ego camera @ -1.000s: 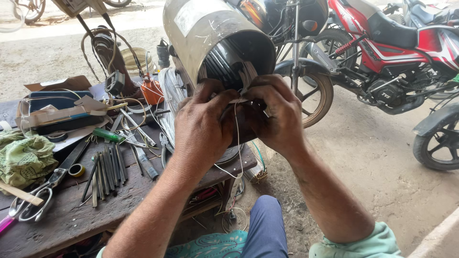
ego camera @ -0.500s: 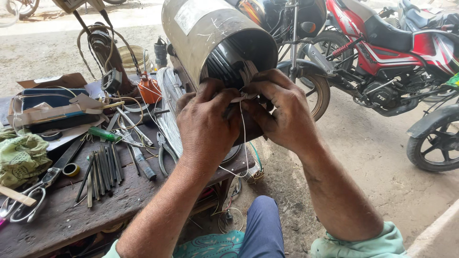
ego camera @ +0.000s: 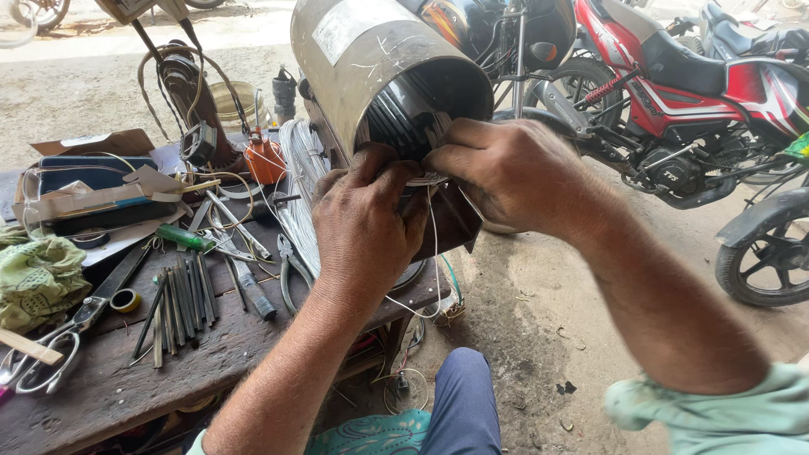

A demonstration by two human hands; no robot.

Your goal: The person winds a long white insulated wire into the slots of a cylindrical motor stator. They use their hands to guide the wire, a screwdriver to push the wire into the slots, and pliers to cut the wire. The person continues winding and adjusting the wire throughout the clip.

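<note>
A large metal motor housing (ego camera: pixel 371 59) lies on its side on the wooden bench (ego camera: pixel 126 379), its open end facing me with dark slotted windings inside. My left hand (ego camera: pixel 364 226) grips the lower rim of the opening, fingers curled over thin white wire. My right hand (ego camera: pixel 497 173) presses against the same rim just to the right, pinching the white wire (ego camera: pixel 434 244), whose loose strands hang down below both hands.
Pliers (ego camera: pixel 286 270), a green-handled screwdriver (ego camera: pixel 185 238), several metal rods (ego camera: pixel 177 307), scissors (ego camera: pixel 59 337), a tape roll (ego camera: pixel 125 300), a green cloth (ego camera: pixel 34 278) and a white wire coil (ego camera: pixel 299 177) lie on the bench. A red motorcycle (ego camera: pixel 691 93) stands to the right on dirt ground.
The view has moved closer to the motor opening. Both hands have shifted slightly up onto the rim, the right hand closing more tightly over the wire.
</note>
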